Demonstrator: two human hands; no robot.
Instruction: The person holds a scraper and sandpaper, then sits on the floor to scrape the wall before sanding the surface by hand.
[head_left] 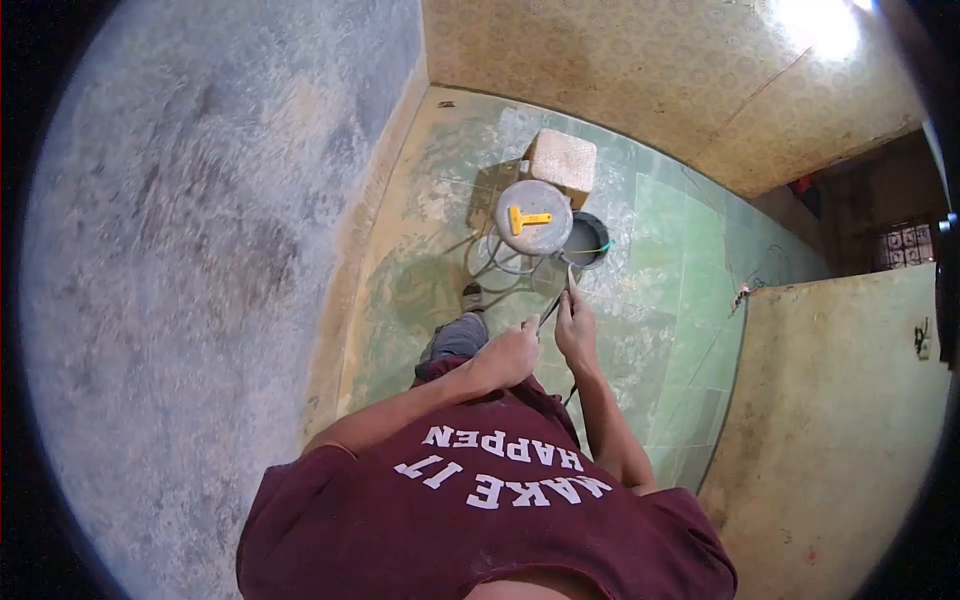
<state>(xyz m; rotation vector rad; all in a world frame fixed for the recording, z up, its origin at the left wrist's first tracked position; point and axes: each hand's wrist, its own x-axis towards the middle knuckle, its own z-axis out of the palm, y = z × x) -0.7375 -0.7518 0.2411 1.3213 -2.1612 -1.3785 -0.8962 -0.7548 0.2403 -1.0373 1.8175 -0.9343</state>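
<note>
Left hand (pixel 510 355) and right hand (pixel 574 320) both clamped on, seemingly, a dark strip (pixel 550 309); yellow scraper (pixel 529 217) near stool's (pixel 538 242) left edge

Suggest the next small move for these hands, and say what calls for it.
Probably lift the thin object over the dark bucket: the left hand and right hand both grip it, and a pale tip beyond the right hand points toward the bucket. What the object is, I cannot tell.
</note>
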